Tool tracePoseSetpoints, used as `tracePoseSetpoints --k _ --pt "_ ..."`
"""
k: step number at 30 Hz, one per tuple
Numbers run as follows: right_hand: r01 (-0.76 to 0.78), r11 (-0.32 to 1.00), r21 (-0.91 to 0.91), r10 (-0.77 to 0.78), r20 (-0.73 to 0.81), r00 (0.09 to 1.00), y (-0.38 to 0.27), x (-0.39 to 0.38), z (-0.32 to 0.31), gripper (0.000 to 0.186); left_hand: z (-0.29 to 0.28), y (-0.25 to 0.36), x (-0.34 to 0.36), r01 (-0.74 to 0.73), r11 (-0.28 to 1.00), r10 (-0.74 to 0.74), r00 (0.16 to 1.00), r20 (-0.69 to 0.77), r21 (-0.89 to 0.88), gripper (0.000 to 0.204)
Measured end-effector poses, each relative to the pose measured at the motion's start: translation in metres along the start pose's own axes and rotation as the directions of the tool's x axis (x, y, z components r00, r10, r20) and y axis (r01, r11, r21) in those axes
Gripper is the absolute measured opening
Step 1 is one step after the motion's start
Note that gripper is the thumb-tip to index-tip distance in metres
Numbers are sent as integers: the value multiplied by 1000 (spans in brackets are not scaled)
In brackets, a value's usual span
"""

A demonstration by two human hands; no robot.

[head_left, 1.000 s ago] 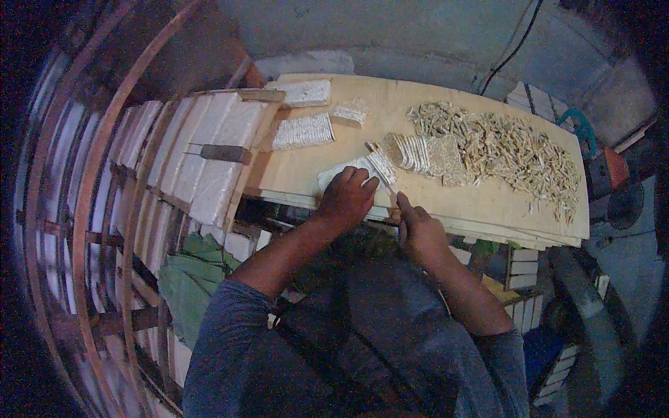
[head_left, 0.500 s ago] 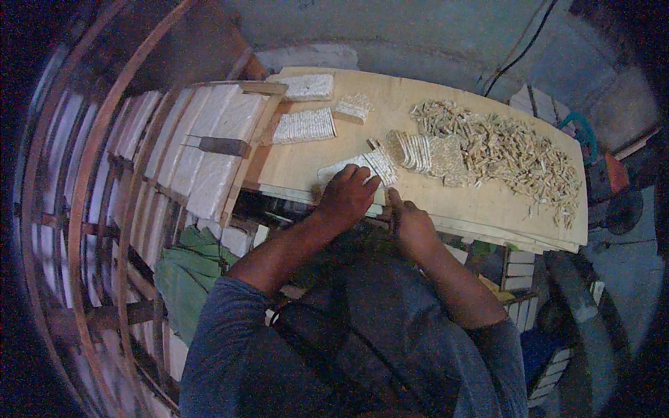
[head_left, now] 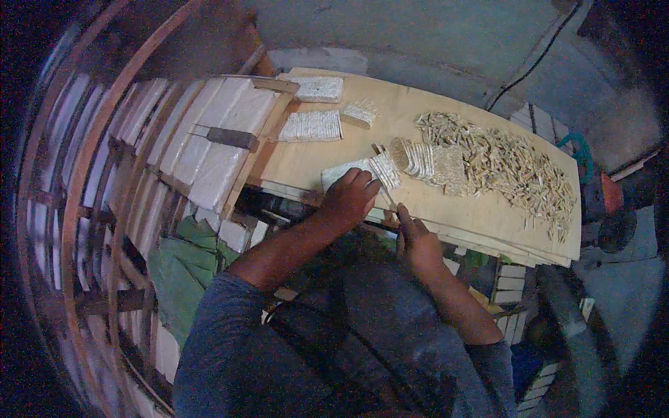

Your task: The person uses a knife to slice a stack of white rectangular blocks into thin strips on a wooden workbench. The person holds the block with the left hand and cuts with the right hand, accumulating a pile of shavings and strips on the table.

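My left hand [head_left: 352,198] presses with curled fingers on a white tempeh block [head_left: 339,172] near the front edge of the pale wooden board [head_left: 446,216]. In my right hand [head_left: 421,244] is a knife [head_left: 388,198], its thin blade angled up toward the block beside my left fingertips. Thin cut slices [head_left: 385,169] stand at the block's right end. Beyond them leans a fanned row of tempeh slices [head_left: 417,157], touching a heap of small cut strips [head_left: 512,160]. The handle of the knife is mostly hidden by my fingers.
Farther back lie another white block [head_left: 319,88], a sliced block [head_left: 310,126] and a small cut piece [head_left: 360,113]. At left, a two-pronged tool [head_left: 232,138] rests on wrapped white slabs [head_left: 209,164] beside wooden rails. Green leaves [head_left: 182,275] hang below; a dark cable [head_left: 536,63] runs along the wall.
The view has shifted slightly. My right hand has drawn back a little from the block, baring more of the knife blade. My left hand stays on the block.
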State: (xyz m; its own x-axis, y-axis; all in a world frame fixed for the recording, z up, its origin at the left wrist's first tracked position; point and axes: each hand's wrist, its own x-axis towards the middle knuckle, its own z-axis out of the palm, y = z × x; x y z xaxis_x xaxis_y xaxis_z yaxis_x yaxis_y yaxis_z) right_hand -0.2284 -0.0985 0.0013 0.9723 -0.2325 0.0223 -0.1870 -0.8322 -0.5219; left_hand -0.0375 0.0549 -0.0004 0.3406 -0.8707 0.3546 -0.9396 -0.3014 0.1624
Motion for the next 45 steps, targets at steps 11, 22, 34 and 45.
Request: tracePoseSetpoints --k 11,22,34,45 --pt "3 1000 -24 -1 58 998 -7 38 10 64 12 -8 -3 -64 998 64 997 -47 2 38" --pt "-130 988 -81 147 245 958 -14 13 -11 68 -9 -13 -8 104 989 -113 990 -90 -104 43" --pt "-26 991 -131 25 -12 1000 40 100 -10 57 -8 -47 -17 236 950 -220 970 101 -202 87" --pt "-103 984 145 112 -50 993 17 59 -32 50 4 -47 -8 245 939 -221 968 122 -240 85"
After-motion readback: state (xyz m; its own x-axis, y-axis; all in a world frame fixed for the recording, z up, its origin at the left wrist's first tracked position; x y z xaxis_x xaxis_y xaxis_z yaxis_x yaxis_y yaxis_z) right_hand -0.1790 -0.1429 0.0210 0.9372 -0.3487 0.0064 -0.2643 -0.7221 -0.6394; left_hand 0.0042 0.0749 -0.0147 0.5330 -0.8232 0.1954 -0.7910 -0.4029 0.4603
